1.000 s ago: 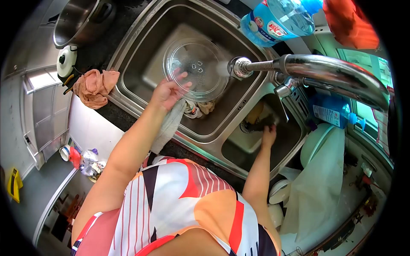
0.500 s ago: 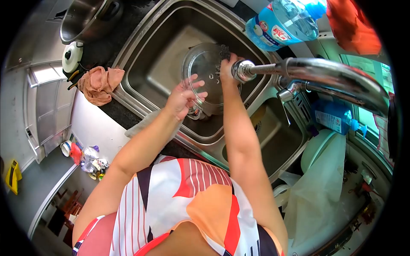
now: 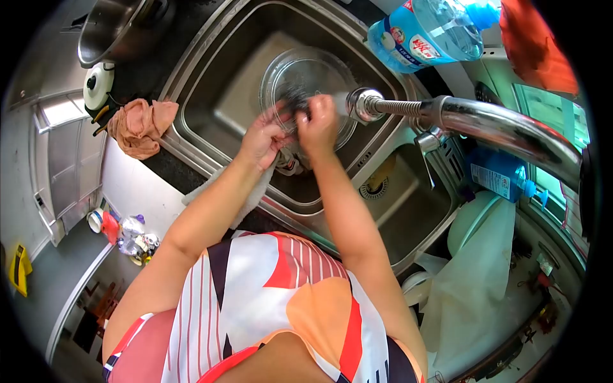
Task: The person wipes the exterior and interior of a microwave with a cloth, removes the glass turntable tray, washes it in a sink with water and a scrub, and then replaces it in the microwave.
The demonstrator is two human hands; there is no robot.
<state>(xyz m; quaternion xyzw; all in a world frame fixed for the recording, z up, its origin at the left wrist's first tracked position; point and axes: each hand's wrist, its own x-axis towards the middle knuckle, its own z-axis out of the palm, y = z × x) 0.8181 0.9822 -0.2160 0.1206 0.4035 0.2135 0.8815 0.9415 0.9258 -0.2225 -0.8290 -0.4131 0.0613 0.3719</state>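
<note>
Over the large sink basin, my left hand grips the near-left edge of a round clear glass plate. My right hand holds a dark mesh scrubber against the plate, its fingers closed and slightly blurred. The faucet head is just right of my right hand, with water spraying towards the plate. Below the plate, a crumpled cloth lies in the basin, partly hidden by my hands.
A smaller basin with a drain strainer is at the right. A pink cloth, a pot and a white lid are at the left. A large blue bottle, a pump bottle and a green bowl are at the right.
My right hand has come from the small basin to the plate with the dark scrubber, then shifted left across it. My left hand has stayed at the plate's edge.
</note>
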